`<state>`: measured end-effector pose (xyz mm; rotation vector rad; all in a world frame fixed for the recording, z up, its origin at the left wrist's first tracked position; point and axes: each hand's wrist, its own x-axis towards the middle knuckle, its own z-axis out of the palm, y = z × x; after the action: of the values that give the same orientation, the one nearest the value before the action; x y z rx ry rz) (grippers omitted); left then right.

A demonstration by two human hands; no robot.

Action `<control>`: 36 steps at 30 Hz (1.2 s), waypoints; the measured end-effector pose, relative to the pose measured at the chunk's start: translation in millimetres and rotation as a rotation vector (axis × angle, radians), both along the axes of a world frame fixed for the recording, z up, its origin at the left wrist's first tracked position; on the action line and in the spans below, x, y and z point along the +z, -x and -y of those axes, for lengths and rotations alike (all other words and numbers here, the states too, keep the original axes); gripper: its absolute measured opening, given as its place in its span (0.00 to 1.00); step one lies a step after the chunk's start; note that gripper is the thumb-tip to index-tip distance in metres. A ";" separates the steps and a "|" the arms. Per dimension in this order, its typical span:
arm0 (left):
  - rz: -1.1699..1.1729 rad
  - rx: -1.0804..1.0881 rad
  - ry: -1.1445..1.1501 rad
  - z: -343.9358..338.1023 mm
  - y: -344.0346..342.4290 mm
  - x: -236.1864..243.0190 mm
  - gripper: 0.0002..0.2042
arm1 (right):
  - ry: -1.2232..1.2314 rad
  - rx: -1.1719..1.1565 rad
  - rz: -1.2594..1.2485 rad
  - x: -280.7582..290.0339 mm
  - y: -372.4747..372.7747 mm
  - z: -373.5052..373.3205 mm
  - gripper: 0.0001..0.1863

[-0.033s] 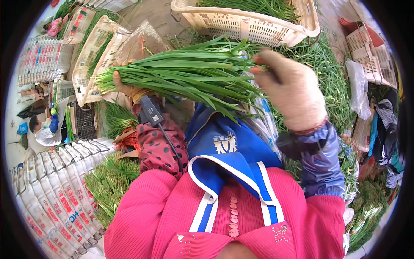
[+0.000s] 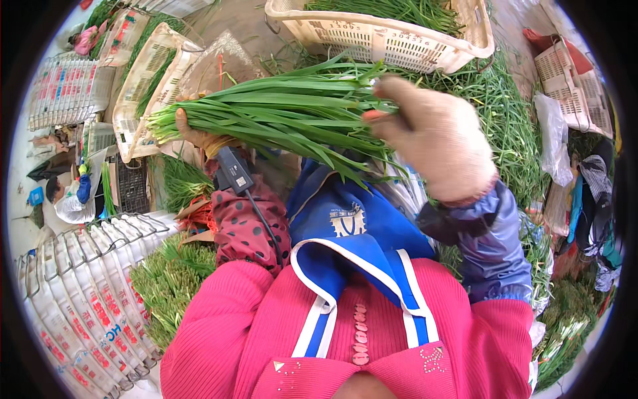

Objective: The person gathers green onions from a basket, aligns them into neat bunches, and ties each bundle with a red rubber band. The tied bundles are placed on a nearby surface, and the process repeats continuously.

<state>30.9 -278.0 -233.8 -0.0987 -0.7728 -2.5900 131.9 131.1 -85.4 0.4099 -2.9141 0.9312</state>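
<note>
A thick bunch of long flat green leaves, garlic chives (image 2: 286, 106), lies sideways in front of my chest with its pale stem ends to the left. My left hand (image 2: 195, 131) is wrapped round the stems near those ends. My right hand (image 2: 438, 136), in a pale knitted glove with orange-red fingertips, is over the leaf tips at the bunch's right end. Its thumb and fingers are apart, and I see nothing held between them. The glove is slightly blurred, and it covers some of the tips.
A cream plastic crate (image 2: 372, 40) with greens stands ahead. Loose leaves (image 2: 505, 126) cover the floor at right. Another crate (image 2: 133, 100) stands at left, above cut stems (image 2: 169, 286) and white printed bags (image 2: 86, 299). A clear plastic bag (image 2: 553, 136) hangs at right.
My right hand has shifted a little to the left, farther over the leaf tips. My left hand and the bunch have hardly moved.
</note>
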 end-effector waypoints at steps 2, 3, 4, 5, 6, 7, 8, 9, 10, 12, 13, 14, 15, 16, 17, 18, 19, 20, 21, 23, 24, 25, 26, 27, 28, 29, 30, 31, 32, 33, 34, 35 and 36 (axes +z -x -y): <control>-0.020 0.000 -0.001 1.3 -0.7 2.0 0.16 | -0.171 0.117 0.030 -3.5 15.1 24.5 0.14; 0.016 0.022 0.026 2.2 -0.7 2.8 0.16 | -0.189 0.153 -0.011 -9.7 22.8 37.2 0.14; 0.036 0.035 0.065 3.1 -2.5 3.2 0.15 | -0.189 0.235 -0.126 -15.4 29.6 43.1 0.14; 0.090 0.080 0.074 3.5 -2.6 3.6 0.15 | 0.086 0.159 -0.060 -22.3 32.0 49.1 0.14; 0.113 0.033 0.059 4.6 -6.2 4.5 0.14 | 0.356 0.088 0.014 -27.9 33.5 55.0 0.15; 0.058 0.092 0.003 4.5 -5.3 4.9 0.13 | 0.594 0.033 0.104 -32.4 36.4 59.6 0.16; -0.007 0.079 -0.010 4.5 -8.8 5.2 0.13 | 0.938 -0.041 0.384 -34.6 37.7 57.8 0.17; -0.055 0.079 -0.041 3.4 -8.5 4.9 0.13 | 1.102 -0.107 0.463 -34.6 42.4 54.4 0.15; -0.056 0.107 -0.068 3.2 -10.8 5.1 0.13 | 1.232 -0.228 0.490 -34.4 47.7 52.3 0.16; -0.082 0.051 -0.144 2.7 -13.2 4.6 0.13 | 1.383 -0.403 0.593 -28.0 64.6 39.6 0.18; -0.082 0.087 -0.085 2.7 -15.1 3.7 0.13 | 1.201 -0.378 0.530 -22.9 70.5 32.2 0.17; -0.078 0.077 -0.051 3.7 -15.6 2.5 0.13 | 0.998 -0.327 0.512 -17.5 74.2 26.6 0.16; -0.068 0.058 -0.022 4.4 -17.4 0.1 0.12 | 0.778 -0.401 0.496 -10.9 74.8 21.6 0.16; -0.102 0.012 -0.089 6.5 -17.2 -2.2 0.13 | 0.572 -0.367 0.381 -5.6 73.5 20.8 0.14; -0.106 0.042 -0.105 8.2 -17.8 -5.5 0.13 | 0.320 -0.306 0.267 0.7 68.5 21.2 0.13; -0.111 0.071 -0.118 10.4 -17.8 -8.9 0.13 | 0.342 -0.195 0.328 8.9 58.7 22.5 0.13; -0.128 0.097 -0.133 12.4 -17.3 -12.0 0.13 | 0.393 -0.115 0.431 16.5 47.7 26.6 0.12; -0.136 0.087 -0.157 13.9 -18.2 -15.3 0.14 | 0.368 -0.065 0.506 21.3 38.6 35.2 0.13; -0.098 0.116 -0.150 15.0 -18.2 -17.4 0.14 | 0.324 0.066 0.559 28.3 32.2 42.4 0.15; -0.071 0.164 -0.131 15.9 -20.2 -18.7 0.14 | -0.057 0.257 0.276 26.7 26.1 67.7 0.16; -0.033 0.175 -0.104 16.2 -21.4 -17.3 0.15 | -0.242 0.261 0.293 22.0 23.6 80.6 0.14; -0.010 0.165 -0.077 15.1 -24.2 -15.5 0.16 | -0.354 0.342 0.191 16.3 22.6 91.3 0.12; 0.010 0.161 -0.049 14.8 -25.2 -12.1 0.17 | -0.402 0.359 0.213 9.1 22.6 99.5 0.13; 0.018 0.168 -0.049 14.1 -27.5 -8.9 0.17 | -0.400 0.419 0.173 -0.3 23.7 107.6 0.14; 0.028 0.180 -0.051 12.4 -29.8 -6.1 0.18 | -0.144 0.364 0.067 -4.1 20.2 105.4 0.12; 0.062 0.212 -0.090 12.8 -31.9 -3.4 0.19 | 0.203 0.292 -0.021 -10.2 19.1 104.0 0.10; 0.008 0.226 -0.123 11.1 -35.2 -3.1 0.18 | 0.433 0.119 0.112 -11.6 20.8 96.8 0.10; 0.106 0.272 -0.115 10.8 -37.8 -3.4 0.18 | 0.657 -0.108 0.316 -11.6 19.5 88.1 0.10; 0.156 0.319 -0.130 11.4 -40.7 -4.3 0.18 | 0.796 -0.156 0.238 -8.8 24.5 78.3 0.13; 0.133 0.330 -0.144 12.6 -40.5 -4.5 0.18 | 0.952 -0.326 0.242 -5.7 32.1 70.1 0.15; 0.163 0.259 -0.173 13.5 -43.9 -4.9 0.18 | 0.680 -0.163 0.352 2.7 39.9 61.3 0.17; 0.072 0.137 -0.193 13.3 -44.1 -3.2 0.18 | 0.389 -0.151 0.473 12.1 51.8 56.9 0.19; 0.144 0.086 -0.196 12.2 -44.5 0.5 0.17 | -0.086 0.022 0.370 19.3 51.3 57.3 0.23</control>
<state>75.3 -290.2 -233.3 0.1775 -0.5541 -2.5955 80.5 73.8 -66.1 0.3024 -3.2981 0.9803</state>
